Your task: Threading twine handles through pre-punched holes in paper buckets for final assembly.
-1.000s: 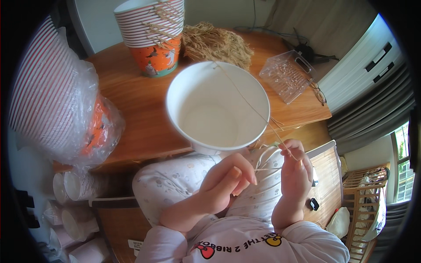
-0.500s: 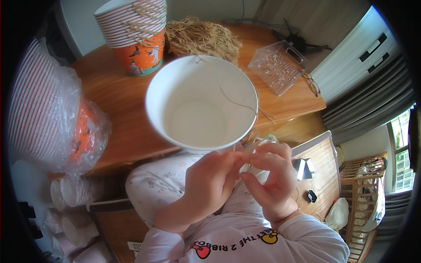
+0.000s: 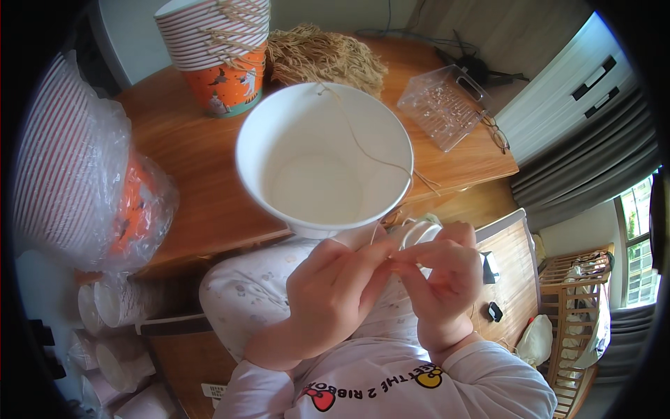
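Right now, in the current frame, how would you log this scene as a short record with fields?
Hands: left hand and right hand together at the fingertips
Between fingertips: too small to tell
Just beyond hands: white-lined bucket, its open mouth showing
Across its mouth: thin tan cord, far rim to right rim
On tabletop: orange bucket stack, tan cord bundle, clear box, glasses
Far left: plastic-wrapped stack

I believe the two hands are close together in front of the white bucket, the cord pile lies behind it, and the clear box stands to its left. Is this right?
Not quite: the head view shows the clear box to the right of the white bucket. The rest holds: left hand and right hand close together in front of it, cord pile behind.
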Available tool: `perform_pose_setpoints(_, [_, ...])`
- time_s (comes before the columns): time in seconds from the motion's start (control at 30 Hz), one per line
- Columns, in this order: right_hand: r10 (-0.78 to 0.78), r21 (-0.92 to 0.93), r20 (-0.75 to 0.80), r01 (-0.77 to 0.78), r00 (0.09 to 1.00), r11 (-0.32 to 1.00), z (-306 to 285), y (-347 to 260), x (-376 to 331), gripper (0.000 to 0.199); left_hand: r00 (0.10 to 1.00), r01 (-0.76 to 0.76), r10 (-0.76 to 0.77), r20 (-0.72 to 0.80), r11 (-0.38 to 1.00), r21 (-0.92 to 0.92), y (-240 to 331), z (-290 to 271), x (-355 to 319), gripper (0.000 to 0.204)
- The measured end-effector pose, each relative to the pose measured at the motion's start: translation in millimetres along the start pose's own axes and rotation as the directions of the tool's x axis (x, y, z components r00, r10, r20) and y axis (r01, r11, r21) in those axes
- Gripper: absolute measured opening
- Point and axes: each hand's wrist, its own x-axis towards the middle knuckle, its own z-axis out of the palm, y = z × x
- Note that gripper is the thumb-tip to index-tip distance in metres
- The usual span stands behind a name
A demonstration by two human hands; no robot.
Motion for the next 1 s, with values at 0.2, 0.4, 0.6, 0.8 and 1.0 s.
perform_pose_setpoints(0.2, [-0.112, -0.096, 0.083, 0.12, 0.99, 0.988, -4.6, 6.4, 7.2, 0.037, 0.997, -0.053, 0.059, -0.056, 0.993, 0.106, 4.5, -12.3, 2.1, 0.025])
perform_pose_setpoints(0.4, [-0.136, -0.026, 0.253, 0.148, 0.958, 0.989, -8.7, 1.7, 20.7, 0.033, 0.991, -0.112, 0.12, -0.058, 0.986, 0.126, 1.1, -16.5, -3.0, 0.023])
perform_pose_setpoints(0.6, [-0.038, 0.129, 0.311, -0.003, 0.95, 0.992, -7.2, 1.6, 19.9, 0.032, 0.992, -0.115, 0.12, -0.032, 0.987, 0.114, 4.4, -22.9, -2.0, 0.023])
perform_pose_setpoints(0.8, [0.022, 0.306, 0.215, -0.089, 0.976, 0.948, 4.9, -5.2, 19.9, 0.036, 1.0, -0.022, 0.023, -0.017, 0.999, 0.038, 8.7, -38.7, -0.6, 0.016])
perform_pose_setpoints(1.0, [-0.005, 0.311, 0.129, -0.036, 0.992, 0.95, 5.5, -0.5, 25.7, 0.039, 0.986, 0.11, -0.096, -0.139, 0.99, 0.093, -4.0, -37.5, 0.9, 0.016])
